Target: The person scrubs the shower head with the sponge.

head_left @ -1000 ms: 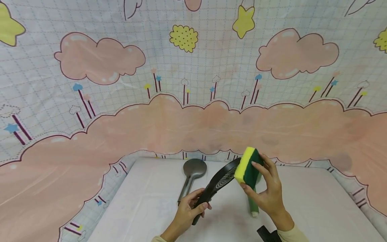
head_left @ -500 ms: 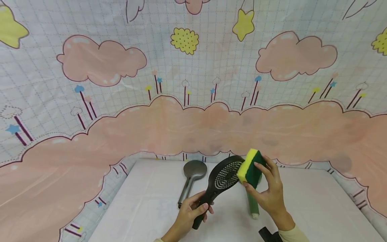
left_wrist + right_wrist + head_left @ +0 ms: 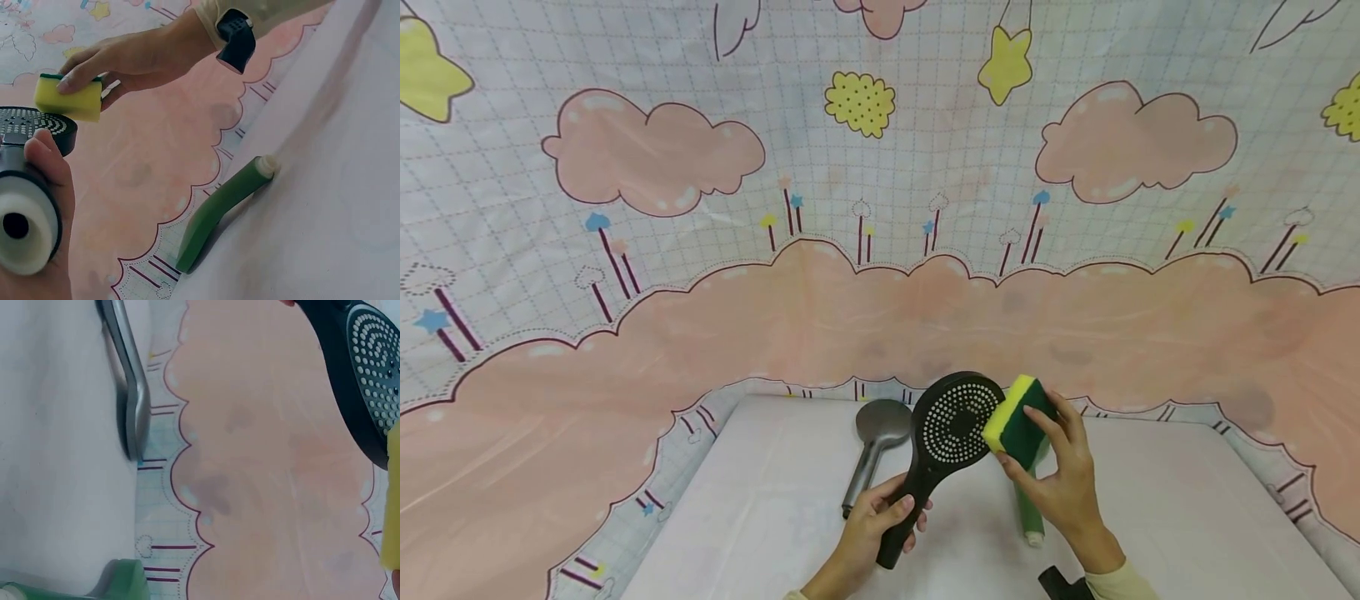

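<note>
Head view: left hand [image 3: 876, 518] curls round the handle of the black shower head [image 3: 955, 429], thumb across it. Long axis slants from handle at lower left to disc at upper right, spray face to the camera. Right hand [image 3: 1067, 471] pinches the sponge [image 3: 1018, 421] between thumb below and fingers above, yellow side toward the disc. Key relation, as I judge it: sponge at the disc's right rim; right fingers nearer the disc, left ones down on the handle.

Left wrist view: sponge at the disc's rim, above the spray face; contact looks likely, not certain. Green handle [image 3: 222, 212] lies well apart.

Right wrist view: yellow sponge edge overlaps the disc; pinch mostly out of frame, cannot tell more.
</note>
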{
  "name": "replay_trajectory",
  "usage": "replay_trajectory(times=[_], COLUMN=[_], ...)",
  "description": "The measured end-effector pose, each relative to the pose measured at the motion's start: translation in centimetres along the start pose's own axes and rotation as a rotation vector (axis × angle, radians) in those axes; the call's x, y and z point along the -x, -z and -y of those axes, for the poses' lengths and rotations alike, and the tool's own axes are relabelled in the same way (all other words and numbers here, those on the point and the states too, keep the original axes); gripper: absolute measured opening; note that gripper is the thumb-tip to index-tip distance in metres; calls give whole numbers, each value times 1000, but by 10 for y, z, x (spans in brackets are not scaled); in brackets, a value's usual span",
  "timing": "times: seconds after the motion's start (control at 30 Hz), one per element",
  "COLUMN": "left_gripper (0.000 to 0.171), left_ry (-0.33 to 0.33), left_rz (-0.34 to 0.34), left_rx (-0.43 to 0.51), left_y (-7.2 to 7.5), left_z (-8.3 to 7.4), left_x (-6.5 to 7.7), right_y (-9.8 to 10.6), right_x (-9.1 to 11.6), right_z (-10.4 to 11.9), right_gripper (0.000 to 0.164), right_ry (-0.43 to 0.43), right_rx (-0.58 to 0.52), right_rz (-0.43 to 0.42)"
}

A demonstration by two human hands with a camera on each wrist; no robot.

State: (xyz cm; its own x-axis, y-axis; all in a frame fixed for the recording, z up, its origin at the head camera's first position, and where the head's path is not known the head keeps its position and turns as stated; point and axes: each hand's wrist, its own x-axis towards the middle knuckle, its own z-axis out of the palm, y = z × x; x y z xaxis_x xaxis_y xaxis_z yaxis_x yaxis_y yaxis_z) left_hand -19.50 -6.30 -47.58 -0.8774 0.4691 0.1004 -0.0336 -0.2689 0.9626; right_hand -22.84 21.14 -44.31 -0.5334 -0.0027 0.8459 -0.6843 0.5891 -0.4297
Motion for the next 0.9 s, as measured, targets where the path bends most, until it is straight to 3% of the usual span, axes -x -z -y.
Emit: replay_trajectory(times=[0.4,0.9], left_gripper=[44,47], left_ry=[48,42], left_rz=[36,25], left_rx=[72,76], left_y=[-1,-5], left_z=[-1,-7], left_x=[1,-2], right_y=[-2,-7], right_x=[-7,-5], right_z=[0,5], right_gripper=[67,64], right_ry=[137,194], right_rx=[123,179], right_rz=[-70,-33])
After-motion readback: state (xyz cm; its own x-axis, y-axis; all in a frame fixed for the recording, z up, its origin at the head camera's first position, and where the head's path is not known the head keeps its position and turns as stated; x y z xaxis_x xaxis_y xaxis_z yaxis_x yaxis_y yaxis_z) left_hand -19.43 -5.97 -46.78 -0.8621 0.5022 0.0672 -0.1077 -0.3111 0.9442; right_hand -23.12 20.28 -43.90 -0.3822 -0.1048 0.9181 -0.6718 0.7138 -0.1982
